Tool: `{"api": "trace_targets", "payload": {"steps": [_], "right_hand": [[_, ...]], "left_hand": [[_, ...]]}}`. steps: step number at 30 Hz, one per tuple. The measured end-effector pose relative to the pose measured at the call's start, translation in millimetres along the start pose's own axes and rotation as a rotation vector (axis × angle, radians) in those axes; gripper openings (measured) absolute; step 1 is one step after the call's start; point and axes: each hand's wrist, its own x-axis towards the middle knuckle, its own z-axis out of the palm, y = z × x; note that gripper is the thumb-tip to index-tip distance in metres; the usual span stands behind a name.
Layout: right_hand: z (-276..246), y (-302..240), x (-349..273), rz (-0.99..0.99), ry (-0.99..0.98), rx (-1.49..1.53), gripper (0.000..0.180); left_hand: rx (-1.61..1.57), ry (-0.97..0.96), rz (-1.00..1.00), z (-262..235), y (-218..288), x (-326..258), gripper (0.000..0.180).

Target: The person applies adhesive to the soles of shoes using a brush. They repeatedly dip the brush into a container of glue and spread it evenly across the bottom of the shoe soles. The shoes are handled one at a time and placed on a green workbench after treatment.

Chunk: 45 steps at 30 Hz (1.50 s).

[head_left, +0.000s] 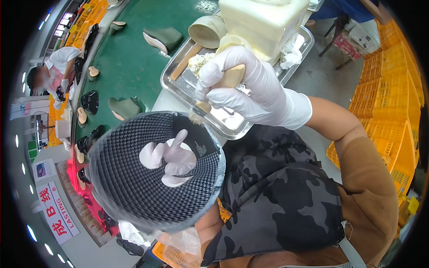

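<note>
1. Head view: my right hand (254, 91), in a white glove, is wrapped around the wooden handle of a brush (232, 77), above the near end of a metal tray (239, 134).
2. The brush's bristles point down at the upper rim of a dark grey woven piece (134, 178); I cannot tell whether they touch it.
3. The woven piece is in front of my lap, to the left, its rounded opening turned toward me.
4. My left hand (178, 161), also gloved, shows its fingers in the middle of that piece, while my forearm passes behind the lower rim. I cannot tell how firmly those fingers close on anything.
5. In the tray stand a cream container (263, 27) and, beside it, a beige cup (208, 32); a wooden stick (184, 63) lies near the cup.
6. Green boots (167, 39) lie on the green table (125, 58).
7. Yellow-orange crates (380, 94) are stacked to my right; a co-worker (62, 62) is across the table.
</note>
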Motion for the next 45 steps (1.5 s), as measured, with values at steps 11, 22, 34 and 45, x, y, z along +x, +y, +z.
{"api": "trace_targets", "payload": {"steps": [11, 22, 34, 45], "right_hand": [[11, 10, 5, -0.071, 0.1, -0.073, 0.017], [-35, 18, 52, -0.021, 0.111, 0.093, 0.016], [-129, 46, 79, 0.438, 0.154, 0.111, 0.021], [-122, 42, 78, 0.539, 0.154, 0.023, 0.024]], "left_hand": [[-0.144, 0.062, -0.009, 2, -9, -3, 0.057], [0.123, 0.467, -0.423, 28, 17, 10, 0.03], [0.683, 0.215, -0.519, -68, 20, 99, 0.027], [0.945, 0.481, -0.678, -110, 10, 197, 0.02]]}}
